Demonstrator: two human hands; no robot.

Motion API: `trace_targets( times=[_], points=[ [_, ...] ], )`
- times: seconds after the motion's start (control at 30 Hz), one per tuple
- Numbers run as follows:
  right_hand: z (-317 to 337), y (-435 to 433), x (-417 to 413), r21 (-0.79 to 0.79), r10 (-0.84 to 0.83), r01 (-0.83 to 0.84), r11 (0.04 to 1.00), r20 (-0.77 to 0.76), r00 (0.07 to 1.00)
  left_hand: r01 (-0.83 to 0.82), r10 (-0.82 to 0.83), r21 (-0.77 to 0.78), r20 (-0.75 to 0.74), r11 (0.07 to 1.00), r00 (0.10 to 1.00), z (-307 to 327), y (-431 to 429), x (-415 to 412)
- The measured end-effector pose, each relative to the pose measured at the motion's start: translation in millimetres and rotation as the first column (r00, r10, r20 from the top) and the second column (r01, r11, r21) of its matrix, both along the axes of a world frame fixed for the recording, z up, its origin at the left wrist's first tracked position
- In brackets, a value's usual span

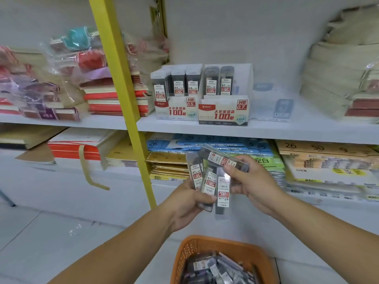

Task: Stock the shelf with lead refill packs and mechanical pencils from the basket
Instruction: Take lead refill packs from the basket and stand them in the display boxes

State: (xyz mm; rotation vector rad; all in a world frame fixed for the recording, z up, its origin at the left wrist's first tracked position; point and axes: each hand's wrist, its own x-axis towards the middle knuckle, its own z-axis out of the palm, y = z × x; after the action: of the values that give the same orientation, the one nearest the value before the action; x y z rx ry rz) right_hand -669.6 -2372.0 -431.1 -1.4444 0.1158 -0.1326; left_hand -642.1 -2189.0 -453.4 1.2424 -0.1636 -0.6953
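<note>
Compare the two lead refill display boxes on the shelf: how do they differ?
The 0.5 box on the left shows three packs across; the 0.7 box beside it shows only two, with a gap at its right. The 0.7 box sits nearer the shelf edge. Both share the white and red print.

One wide-angle view only is given, worn on the head and aimed forward and slightly down. The shelf (266, 132) is faced closely and fills the far upper half. The left hand (184, 203) and right hand (254, 181), holding packs (209, 181), are caught at centre. The basket (178, 261) is cut by the near bottom edge.
</note>
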Motion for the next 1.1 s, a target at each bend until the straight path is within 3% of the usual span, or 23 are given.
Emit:
trace_targets(
  times=[0.23,0.33,0.63,0.77,1.0,1.1],
  points=[
    [-2.4,25.4,11.4,0.009,-0.243,0.245,0.970,0.166,0.956,0.004,-0.001,-0.077,0.046,0.997,0.999,1.1,-2.5,0.2],
    [-3.1,36.5,15.6,-0.018,-0.272,0.281,0.960,0.194,0.943,-0.040,0.042,-0.057,0.043,0.998,0.998,2.2,-3.1,1.9],
    [4.6,51.2,11.6,0.028,-0.108,0.105,0.994,0.125,0.986,-0.059,0.062,-0.096,0.031,0.994,0.998,1.9,10.1,1.4],
    [20.7,33.0,9.7,-0.306,-0.035,0.073,0.949,0.128,0.991,-0.089,0.092,-0.039,0.083,0.995,0.992,5.2,22.5,8.2],
    [53.2,-13.8,1.6,-0.344,0.159,-0.125,0.931,0.070,0.985,-0.221,0.230,-0.113,0.069,0.969,0.971,19.1,47.1,26.2],
    [53.4,-11.5,-0.5,-0.448,0.204,-0.161,0.879,0.049,0.978,-0.195,0.203,-0.101,0.079,0.976,0.976,24.9,47.9,28.5]
  ],
)
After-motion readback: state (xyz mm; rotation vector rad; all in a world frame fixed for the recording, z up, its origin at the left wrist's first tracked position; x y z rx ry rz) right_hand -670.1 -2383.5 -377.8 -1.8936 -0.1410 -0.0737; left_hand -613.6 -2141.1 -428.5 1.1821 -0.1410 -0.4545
